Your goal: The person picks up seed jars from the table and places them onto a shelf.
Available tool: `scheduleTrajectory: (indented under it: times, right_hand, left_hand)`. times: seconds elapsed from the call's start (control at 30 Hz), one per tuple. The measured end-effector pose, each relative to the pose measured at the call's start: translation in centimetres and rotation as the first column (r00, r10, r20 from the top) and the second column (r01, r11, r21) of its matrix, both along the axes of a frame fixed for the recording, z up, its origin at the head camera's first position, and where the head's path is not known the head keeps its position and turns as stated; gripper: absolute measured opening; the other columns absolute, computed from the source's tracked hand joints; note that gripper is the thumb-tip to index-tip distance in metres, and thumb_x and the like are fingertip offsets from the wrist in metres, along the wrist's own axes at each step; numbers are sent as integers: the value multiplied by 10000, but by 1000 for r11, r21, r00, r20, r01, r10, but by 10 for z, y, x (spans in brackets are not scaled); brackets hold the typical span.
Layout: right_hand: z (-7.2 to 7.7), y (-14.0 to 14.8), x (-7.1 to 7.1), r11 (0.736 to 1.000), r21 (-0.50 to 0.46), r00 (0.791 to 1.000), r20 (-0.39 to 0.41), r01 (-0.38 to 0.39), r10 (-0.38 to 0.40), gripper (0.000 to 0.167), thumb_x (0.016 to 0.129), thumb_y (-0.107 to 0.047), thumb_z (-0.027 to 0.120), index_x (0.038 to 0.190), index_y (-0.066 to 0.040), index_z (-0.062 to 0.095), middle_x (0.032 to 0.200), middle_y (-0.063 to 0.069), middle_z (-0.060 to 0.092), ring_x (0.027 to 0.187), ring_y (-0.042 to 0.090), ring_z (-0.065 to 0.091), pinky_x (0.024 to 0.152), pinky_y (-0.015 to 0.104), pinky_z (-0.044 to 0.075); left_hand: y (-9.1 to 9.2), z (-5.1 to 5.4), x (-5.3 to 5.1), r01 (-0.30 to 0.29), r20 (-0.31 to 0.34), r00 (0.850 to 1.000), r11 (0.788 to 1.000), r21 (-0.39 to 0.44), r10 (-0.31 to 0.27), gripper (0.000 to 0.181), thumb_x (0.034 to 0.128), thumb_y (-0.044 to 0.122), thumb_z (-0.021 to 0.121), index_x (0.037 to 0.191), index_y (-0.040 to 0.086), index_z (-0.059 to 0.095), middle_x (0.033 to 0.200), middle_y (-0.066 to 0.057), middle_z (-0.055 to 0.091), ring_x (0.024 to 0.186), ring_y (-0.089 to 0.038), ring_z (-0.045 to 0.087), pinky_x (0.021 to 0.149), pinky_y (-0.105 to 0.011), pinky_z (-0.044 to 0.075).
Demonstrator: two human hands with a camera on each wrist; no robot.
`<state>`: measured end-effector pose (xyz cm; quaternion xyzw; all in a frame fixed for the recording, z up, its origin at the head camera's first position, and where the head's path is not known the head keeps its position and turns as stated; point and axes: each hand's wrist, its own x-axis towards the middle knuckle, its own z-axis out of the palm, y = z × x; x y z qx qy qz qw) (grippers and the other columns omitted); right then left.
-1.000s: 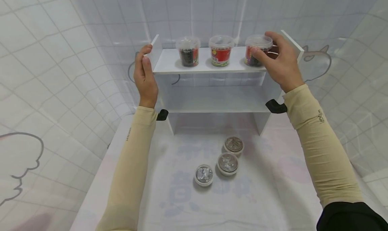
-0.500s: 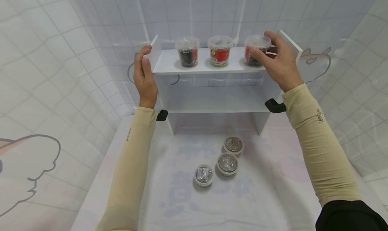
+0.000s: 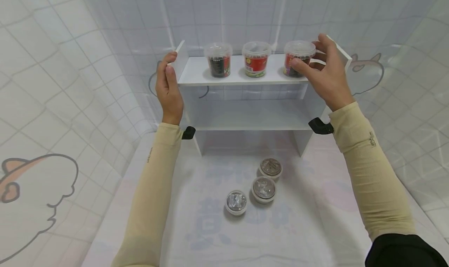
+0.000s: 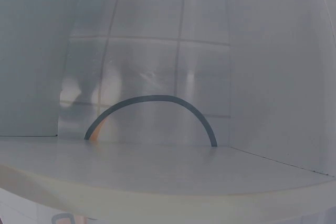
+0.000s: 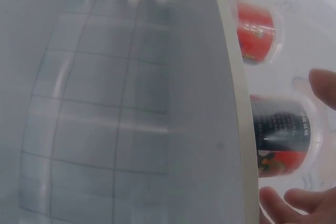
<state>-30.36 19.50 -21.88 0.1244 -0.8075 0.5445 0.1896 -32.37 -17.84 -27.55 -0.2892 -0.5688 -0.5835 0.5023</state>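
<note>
On the top board of a white shelf unit (image 3: pixel 245 117) three clear-lidded plastic cups stand upright in a row: a left cup (image 3: pixel 219 62), a middle cup (image 3: pixel 255 62) and a right cup (image 3: pixel 299 48). They have red labels, two showing black panels. My right hand (image 3: pixel 327 74) is around the right cup, thumb in front and fingers at its right side. In the right wrist view, a gap shows between the thumb (image 5: pixel 324 86) and this cup (image 5: pixel 283 129). My left hand (image 3: pixel 170 87) holds the front edge of the unit's left side panel between thumb and fingers.
Three small round tubs with silvery tops, a left tub (image 3: pixel 236 202), a middle tub (image 3: pixel 264 189) and a back tub (image 3: pixel 270 168), sit on the white-covered table (image 3: pixel 210 239). A tile-patterned sheet (image 3: pixel 245 9) hangs behind and at both sides.
The right hand's fingers have spread and moved slightly right, away from the right cup. That cup stays on the top board. The left hand keeps its place.
</note>
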Motion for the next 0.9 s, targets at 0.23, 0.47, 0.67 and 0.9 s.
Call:
scheduleTrajectory:
  times: [0.23,0.47,0.67,0.9]
  right_hand:
    - [-2,2,5,1000,15,1000,-14,17,-17,904,912,-329,740,1618,-155,203,1596,49,313,1405,189,378,1168,319,336]
    - [-5,4,11,999,-36,1000,-23,11,-12,902,905,-287,755,1617,-159,216,1597,64,311,1399,195,362,1165,297,326]
    - [-11,8,16,995,-96,997,-70,33,-40,855,889,-264,779,1588,-172,294,1542,25,375,1350,184,404,1132,272,359]
    - [-20,9,25,987,-162,990,-138,7,-30,799,883,-202,781,1554,-140,352,1497,35,412,1324,200,446,1134,278,375]
  left_hand:
    - [1,1,1,9,4,1000,1000,6,-9,314,1058,-84,328,1230,-117,588,1312,-196,602,1329,-296,503,1177,-444,336]
    - [-1,0,0,-12,-17,1000,1000,-16,11,314,1063,-69,331,1239,-117,586,1316,-213,600,1327,-301,508,1173,-455,339]
    - [0,1,1,-1,-6,1000,1000,-7,1,310,1059,-77,330,1228,-114,588,1311,-195,604,1327,-291,507,1177,-448,334]
    - [2,2,2,7,14,1000,1000,8,-7,302,1060,-74,335,1222,-113,587,1308,-192,603,1330,-286,502,1182,-438,328]
